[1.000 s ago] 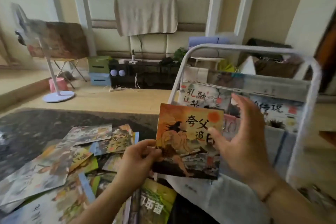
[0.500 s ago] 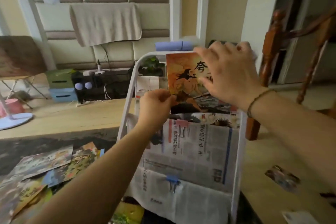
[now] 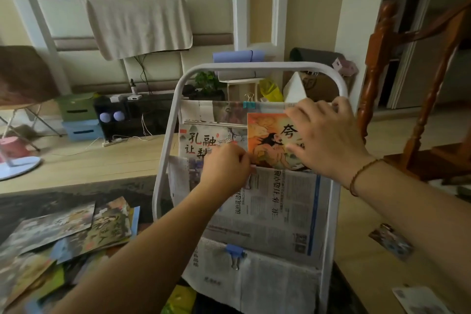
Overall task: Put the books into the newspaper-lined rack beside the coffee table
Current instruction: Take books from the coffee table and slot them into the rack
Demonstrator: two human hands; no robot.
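White tubing frames the rack (image 3: 165, 160), its tiers lined with newspaper (image 3: 275, 211) held by clips, and it stands just beside the dark bench (image 3: 63, 194). Half a second ago the orange book (image 3: 267, 140) was up at the top rail; now it has dropped into the upper pocket, its lower edge hidden behind the newspaper front, its upper part showing beside a pale book (image 3: 204, 143) that already stands there. Judging by this, the placing of this one book is nearly finished and only a settling push and a letting-go remain. More books (image 3: 76, 232) lie in a loose, overlapping heap on the bench to the left, so most of the task is still ahead. The right hand (image 3: 328, 137) lies over the book's right half, fingers spread and fairly straight, pressing it down and back, so its grip reads as released rather than clenched. The left hand (image 3: 226, 168) is curled at the book's lower left corner, at the pocket's lip; it seems to pinch that corner, though newspaper may be caught in the pinch too.
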